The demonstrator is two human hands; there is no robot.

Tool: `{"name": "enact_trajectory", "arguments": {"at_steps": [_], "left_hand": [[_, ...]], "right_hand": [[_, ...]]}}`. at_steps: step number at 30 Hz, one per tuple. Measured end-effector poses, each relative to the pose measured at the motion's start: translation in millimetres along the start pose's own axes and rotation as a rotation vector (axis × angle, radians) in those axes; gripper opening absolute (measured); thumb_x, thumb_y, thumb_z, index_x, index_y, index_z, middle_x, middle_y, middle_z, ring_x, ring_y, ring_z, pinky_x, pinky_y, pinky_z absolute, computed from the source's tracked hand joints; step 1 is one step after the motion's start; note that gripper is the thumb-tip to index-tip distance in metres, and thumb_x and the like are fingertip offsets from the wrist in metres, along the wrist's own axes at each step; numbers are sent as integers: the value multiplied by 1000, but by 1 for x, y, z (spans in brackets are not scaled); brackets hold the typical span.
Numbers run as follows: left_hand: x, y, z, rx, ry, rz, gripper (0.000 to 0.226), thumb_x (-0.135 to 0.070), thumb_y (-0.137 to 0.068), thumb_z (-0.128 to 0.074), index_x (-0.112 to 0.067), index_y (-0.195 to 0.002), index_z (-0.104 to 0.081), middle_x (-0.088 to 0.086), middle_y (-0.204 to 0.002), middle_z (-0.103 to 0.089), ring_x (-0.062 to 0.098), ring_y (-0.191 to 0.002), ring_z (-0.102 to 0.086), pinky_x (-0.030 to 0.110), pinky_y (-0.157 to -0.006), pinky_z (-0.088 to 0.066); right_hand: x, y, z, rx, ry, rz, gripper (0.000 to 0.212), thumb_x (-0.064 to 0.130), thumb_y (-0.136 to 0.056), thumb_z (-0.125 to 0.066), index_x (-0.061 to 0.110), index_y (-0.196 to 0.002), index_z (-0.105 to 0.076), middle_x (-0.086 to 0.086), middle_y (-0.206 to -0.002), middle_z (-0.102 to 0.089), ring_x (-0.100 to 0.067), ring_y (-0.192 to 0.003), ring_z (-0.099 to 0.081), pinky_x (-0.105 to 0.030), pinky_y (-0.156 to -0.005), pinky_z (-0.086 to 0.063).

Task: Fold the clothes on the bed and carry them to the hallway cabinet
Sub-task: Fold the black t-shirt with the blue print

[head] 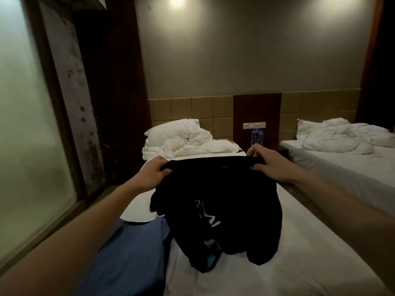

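Head view, left to right. Frosted window [27, 124] with dark frame fills the left edge. My left hand [155, 170] grasps the left end of the top edge of a black garment [224, 199], fingers curled over the cloth. A blue garment [132, 253] lies on the near left part of the bed [299, 242], just beside the black one and touching its lower edge. The black garment is held up above the white sheet, its top edge stretched level between my two grips; its lower part hangs down and rests crumpled on the bed, with pale lettering on the front and a bit of teal near the bottom. At the head of the bed lie a pillow [173, 129] and a rumpled duvet [192, 146]. My right hand [266, 165] grasps the right end of the same top edge, thumb below and fingers over it. Beyond it, bottles [257, 136] stand between the beds, below a wall switch plate [254, 125]. A second bed [333, 159] with rumpled white bedding lies at right.
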State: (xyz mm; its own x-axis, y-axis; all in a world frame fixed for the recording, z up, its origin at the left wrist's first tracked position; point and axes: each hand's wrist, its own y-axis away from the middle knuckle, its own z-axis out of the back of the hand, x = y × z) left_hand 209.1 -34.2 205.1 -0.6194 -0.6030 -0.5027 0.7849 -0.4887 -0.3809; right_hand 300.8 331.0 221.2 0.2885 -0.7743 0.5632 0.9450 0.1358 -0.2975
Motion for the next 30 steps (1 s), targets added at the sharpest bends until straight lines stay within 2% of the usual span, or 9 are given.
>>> {"name": "enact_trajectory", "arguments": {"at_steps": [2,5,10,13,16,19,24,27,30], "left_hand": [[-11,4,13,40,60,9,15,-10,-99,-55,-15,-100,-69,9,-95,-66,26,-92,-64,44,-88,-51],[-33,11,29,98,195,23,22,-12,-101,-51,-7,-117,-65,14,-106,-67,26,-100,-66,38,-87,-53],[-87,20,53,4,434,8,27,-30,-102,-49,-14,-110,-69,1,-82,-70,10,-67,-64,21,-61,-48],[-109,22,67,-79,425,-78,26,-34,-99,-52,-18,-101,-72,-3,-74,-71,8,-60,-64,17,-53,-47],[-117,16,73,-145,359,-127,22,-30,-100,-53,-17,-94,-70,-6,-68,-69,4,-57,-63,15,-51,-45],[-107,0,72,-198,248,-144,19,-23,-101,-51,-19,-89,-65,-6,-70,-65,1,-57,-60,16,-53,-44],[-64,-43,37,-198,103,-103,18,-13,-103,-47,-11,-107,-65,-1,-92,-65,9,-82,-61,24,-71,-44],[-26,-73,-1,-236,69,-46,18,-11,-102,-49,-6,-108,-65,1,-95,-65,14,-89,-60,17,-70,-41],[19,-109,-43,-280,32,46,16,-17,-100,-55,-5,-103,-66,3,-94,-66,18,-89,-61,26,-73,-40]], "right_hand": [[10,5,9,-154,37,64,19,5,-96,-56,21,-106,-56,7,-100,-59,-5,-93,-57,-15,-80,-46],[27,15,22,-335,35,147,15,11,-100,-51,21,-99,-62,10,-91,-62,1,-86,-56,-4,-70,-39],[56,27,51,-553,-26,200,31,23,-104,-45,33,-77,-55,12,-76,-59,9,-68,-54,-23,-64,-38],[73,30,69,-648,-102,197,25,28,-104,-46,33,-82,-56,13,-82,-60,12,-71,-53,-20,-68,-40],[79,26,80,-653,-113,165,20,29,-103,-47,24,-92,-62,8,-87,-63,2,-79,-56,-22,-70,-42],[73,12,77,-649,-75,118,25,31,-104,-43,19,-94,-61,8,-84,-61,0,-78,-54,-21,-66,-39],[28,-33,51,-639,59,19,40,33,-106,-36,14,-75,-54,-1,-70,-55,-16,-67,-50,-15,-56,-32],[-12,-64,27,-587,-4,-49,42,33,-106,-36,6,-89,-63,-7,-81,-63,-19,-74,-57,-23,-58,-33],[-55,-102,-1,-546,14,-131,39,31,-106,-37,21,-72,-53,5,-72,-54,-16,-72,-51,-29,-61,-25]]}}
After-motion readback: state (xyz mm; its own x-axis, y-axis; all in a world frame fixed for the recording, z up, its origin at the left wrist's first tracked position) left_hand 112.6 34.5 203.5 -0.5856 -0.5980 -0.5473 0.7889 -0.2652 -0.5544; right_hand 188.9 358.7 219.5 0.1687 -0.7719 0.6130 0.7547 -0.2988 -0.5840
